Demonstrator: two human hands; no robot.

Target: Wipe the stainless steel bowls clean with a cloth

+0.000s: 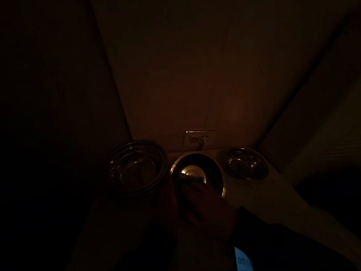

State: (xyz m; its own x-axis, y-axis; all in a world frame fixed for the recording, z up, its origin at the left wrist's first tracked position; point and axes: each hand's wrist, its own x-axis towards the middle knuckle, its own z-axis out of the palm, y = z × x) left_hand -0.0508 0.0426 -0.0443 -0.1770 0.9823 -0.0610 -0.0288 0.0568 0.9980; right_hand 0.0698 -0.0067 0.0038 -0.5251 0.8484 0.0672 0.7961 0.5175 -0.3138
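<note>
The scene is very dark. Three steel bowls stand in a row on a pale counter [260, 196]: a large bowl [137, 167] at the left, a middle bowl [202, 170], and a small bowl [246, 163] at the right. My right hand [208, 208] reaches into the near side of the middle bowl, its fingers curled on something I cannot make out. My left hand [168, 205] is barely visible against the middle bowl's left rim; its fingers do not show. Both arms wear dark sleeves.
A wall socket [196, 138] sits on the wall just behind the middle bowl. A lit screen [246, 270] glows at the bottom edge by my right sleeve. The wall corner runs up at the left; darkness hides both sides.
</note>
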